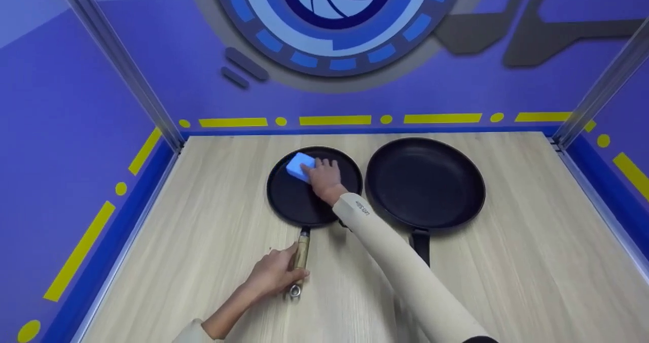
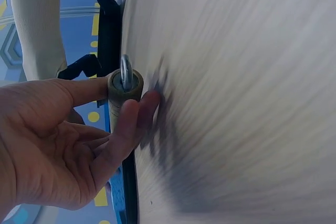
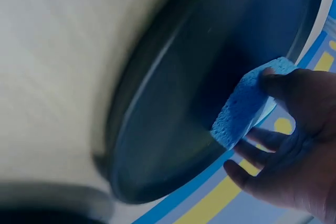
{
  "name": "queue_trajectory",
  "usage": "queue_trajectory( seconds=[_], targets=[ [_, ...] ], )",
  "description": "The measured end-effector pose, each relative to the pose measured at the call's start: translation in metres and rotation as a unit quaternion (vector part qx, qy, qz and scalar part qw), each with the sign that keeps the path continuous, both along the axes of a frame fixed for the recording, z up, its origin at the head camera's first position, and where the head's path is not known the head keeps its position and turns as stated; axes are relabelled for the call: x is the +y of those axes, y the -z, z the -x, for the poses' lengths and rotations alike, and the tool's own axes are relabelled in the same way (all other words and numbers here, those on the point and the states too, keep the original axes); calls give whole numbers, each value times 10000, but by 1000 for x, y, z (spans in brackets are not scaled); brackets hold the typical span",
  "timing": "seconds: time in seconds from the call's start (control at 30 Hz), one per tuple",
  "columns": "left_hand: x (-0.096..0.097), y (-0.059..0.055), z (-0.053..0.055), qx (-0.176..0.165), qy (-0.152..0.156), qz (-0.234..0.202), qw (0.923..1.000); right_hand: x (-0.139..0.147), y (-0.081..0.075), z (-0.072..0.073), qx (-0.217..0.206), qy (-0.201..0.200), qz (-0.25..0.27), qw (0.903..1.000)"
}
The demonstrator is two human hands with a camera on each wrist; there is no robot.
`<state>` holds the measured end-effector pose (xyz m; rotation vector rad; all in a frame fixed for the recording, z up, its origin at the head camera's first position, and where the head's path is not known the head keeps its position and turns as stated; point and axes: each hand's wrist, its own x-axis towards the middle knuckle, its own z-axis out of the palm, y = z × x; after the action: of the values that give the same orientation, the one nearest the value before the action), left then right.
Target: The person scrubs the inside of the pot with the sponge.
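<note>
A small flat black frying pan (image 1: 289, 196) lies on the table, its wooden handle (image 1: 301, 254) pointing toward the person. My left hand (image 1: 274, 272) grips that handle, thumb on one side and fingers on the other; the left wrist view shows the handle's end with its metal hanging ring (image 2: 126, 72). Over the upper part of the pan, my right hand (image 1: 325, 178) holds a blue sponge (image 1: 300, 166) between thumb and fingers. In the right wrist view the sponge (image 3: 244, 103) is at the pan's surface, near the far rim.
Right beside the small pan stands a larger black frying pan (image 1: 426, 185), its black handle (image 1: 421, 246) partly hidden by the right forearm. Both rest on a light wood table (image 1: 532, 262). Blue printed walls (image 1: 152, 79) with yellow marks enclose the back and sides.
</note>
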<state>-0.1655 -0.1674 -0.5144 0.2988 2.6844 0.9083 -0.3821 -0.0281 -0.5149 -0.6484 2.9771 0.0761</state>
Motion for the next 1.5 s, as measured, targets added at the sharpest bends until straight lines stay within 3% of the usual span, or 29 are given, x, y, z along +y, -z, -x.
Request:
queue_trajectory(
  seconds=[0.23,0.37,0.5,0.73,0.97,1.03,1.2,1.37,1.5],
  targets=[
    [1,-1,6,-264,-48,-70,9996,33,0,7,191,808,-223,9963],
    [-1,-1,9,-360,-110,-34,9993,42,-4,3,84,825,-30,9965],
    [-4,-1,10,-237,-137,-10,9996,45,-12,-5,-94,601,135,9981],
    [-8,-1,9,-147,-145,7,9998,47,-19,-23,-183,-16,-106,9998],
    [-10,-3,7,-124,-194,125,9997,33,-12,-43,228,-588,-340,9974],
    [-10,-3,6,-183,-203,136,9995,30,-15,-53,248,-689,-234,9970],
    [-7,-5,5,-201,-163,157,9995,28,-6,-58,423,-1090,376,9924],
    [-1,-6,2,-275,-131,123,9995,30,-8,-52,-148,-1606,745,9841],
    [3,-4,-2,-164,3,-1,9999,29,-7,-43,-699,-1676,1171,9764]
  ],
)
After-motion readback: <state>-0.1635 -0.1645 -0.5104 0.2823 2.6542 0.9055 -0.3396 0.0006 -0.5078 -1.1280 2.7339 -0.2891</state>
